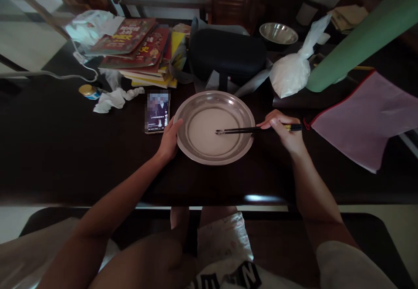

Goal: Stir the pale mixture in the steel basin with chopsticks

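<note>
A round metal basin (214, 157) stands on the dark table in front of me, with a whitish layer (209, 143) covering its bottom; whether that is liquid or paste I cannot tell. My left hand (170, 140) grips the basin's left rim, thumb over the edge and fingers outside. In my right hand (284, 129) is a pair of black chopsticks (243, 130), closed together and pointing left. Their tips reach the whitish layer near its middle, and a pale bit of it clings there.
Left of the basin lies a lit phone (158, 111), near crumpled tissue (112, 100) and a small jar (89, 91). Behind are stacked books (130, 45), a black case (227, 54), a knotted bag of white powder (290, 75) and a metal bowl (278, 33). A pink cloth bag (362, 119) lies right.
</note>
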`<action>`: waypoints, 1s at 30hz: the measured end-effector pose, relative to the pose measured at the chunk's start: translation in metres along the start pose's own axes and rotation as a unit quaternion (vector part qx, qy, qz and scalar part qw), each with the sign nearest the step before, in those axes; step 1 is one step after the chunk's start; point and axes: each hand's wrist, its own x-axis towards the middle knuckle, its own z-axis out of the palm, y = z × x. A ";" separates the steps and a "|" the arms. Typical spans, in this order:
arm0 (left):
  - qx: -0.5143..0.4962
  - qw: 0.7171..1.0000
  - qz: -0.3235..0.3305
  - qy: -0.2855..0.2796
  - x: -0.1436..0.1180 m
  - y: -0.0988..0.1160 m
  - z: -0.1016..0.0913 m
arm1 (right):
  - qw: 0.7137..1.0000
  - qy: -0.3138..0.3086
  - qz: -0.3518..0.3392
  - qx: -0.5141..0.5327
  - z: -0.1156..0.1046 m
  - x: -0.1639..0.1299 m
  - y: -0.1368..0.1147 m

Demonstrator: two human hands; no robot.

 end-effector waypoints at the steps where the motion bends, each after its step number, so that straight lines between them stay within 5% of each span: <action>1: 0.001 1.000 -0.001 0.001 0.000 0.000 0.000 | 1.000 -0.007 0.005 0.004 0.000 0.000 0.000; 5: 0.002 1.000 -0.006 -0.003 0.000 0.000 0.000 | 0.998 -0.064 -0.009 -0.017 0.003 0.001 -0.002; 11: 0.002 1.000 -0.003 0.000 0.001 -0.001 0.000 | 1.000 -0.008 -0.007 0.010 0.000 0.000 0.000; 16: 0.005 1.000 -0.003 -0.003 0.001 -0.001 0.000 | 0.998 -0.061 -0.020 -0.017 0.003 0.002 0.000; 21: 0.000 1.000 0.000 -0.005 0.002 -0.003 -0.001 | 1.000 0.008 -0.001 -0.009 -0.001 0.000 0.002; 27: -0.001 1.000 -0.002 0.001 0.001 -0.002 -0.001 | 0.997 -0.069 -0.020 -0.025 0.001 0.001 0.002; 30: 0.000 1.000 -0.006 0.002 0.001 -0.001 0.000 | 0.999 -0.017 -0.022 -0.025 0.000 0.002 0.002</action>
